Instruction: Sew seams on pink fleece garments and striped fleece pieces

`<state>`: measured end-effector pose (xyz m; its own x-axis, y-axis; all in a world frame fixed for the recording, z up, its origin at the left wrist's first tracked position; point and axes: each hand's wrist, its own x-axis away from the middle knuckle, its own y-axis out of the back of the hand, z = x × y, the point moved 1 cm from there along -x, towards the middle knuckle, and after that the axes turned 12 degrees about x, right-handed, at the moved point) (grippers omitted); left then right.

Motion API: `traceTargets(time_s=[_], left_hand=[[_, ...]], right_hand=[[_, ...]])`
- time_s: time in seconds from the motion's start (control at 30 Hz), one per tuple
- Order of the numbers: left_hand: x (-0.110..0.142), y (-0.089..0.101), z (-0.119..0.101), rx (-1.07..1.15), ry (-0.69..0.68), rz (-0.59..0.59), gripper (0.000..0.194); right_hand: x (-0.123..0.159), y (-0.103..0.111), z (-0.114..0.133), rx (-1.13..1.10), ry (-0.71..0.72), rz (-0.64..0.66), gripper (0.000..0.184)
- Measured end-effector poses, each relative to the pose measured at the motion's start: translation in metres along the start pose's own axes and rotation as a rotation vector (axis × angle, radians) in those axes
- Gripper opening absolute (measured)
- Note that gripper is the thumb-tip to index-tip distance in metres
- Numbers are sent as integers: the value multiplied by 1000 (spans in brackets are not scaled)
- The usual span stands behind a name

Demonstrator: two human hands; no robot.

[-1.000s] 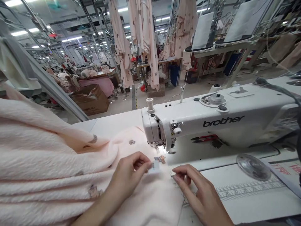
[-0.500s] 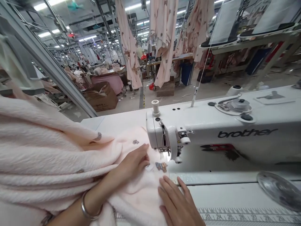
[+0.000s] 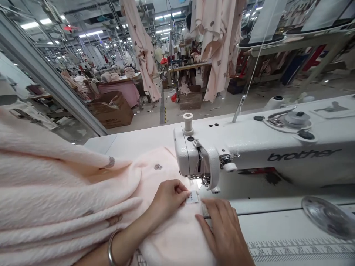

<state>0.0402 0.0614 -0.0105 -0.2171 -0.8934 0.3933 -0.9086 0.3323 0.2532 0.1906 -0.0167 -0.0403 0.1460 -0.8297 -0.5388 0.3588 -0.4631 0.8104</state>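
Between the thumb and fingers of my left hand is a small white label, lying over the pink fleece fabric just in front of the sewing machine's needle area. My right hand rests at the fabric's right edge with its thumb and fingers apart, fingertips close to the label's right end. The white sewing machine stands behind both hands, its presser foot partly hidden by the head. The fleece spreads in thick folds to the left and carries small grey and brown printed motifs.
Red-handled snippers lie under the machine arm. A clear round dish sits at the right, by a printed ruler strip on the table. Thread cones stand at the upper right. Beyond the table is a cardboard box.
My left hand has moved right and now pinches the label, covering the printed motif near the needle. The right hand has shifted slightly right. The view has turned a little.
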Motion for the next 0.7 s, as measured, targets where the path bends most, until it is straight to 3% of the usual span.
traceTargets(time_s=[0.37, 0.7], left_hand=[[1, 1, -1, -35, 22, -10, 14], [0, 0, -1, -49, 30, -21, 15]], right_hand=[[8, -5, 0, 20, 56, 28, 31], [3, -3, 3, 26, 55, 2, 27]])
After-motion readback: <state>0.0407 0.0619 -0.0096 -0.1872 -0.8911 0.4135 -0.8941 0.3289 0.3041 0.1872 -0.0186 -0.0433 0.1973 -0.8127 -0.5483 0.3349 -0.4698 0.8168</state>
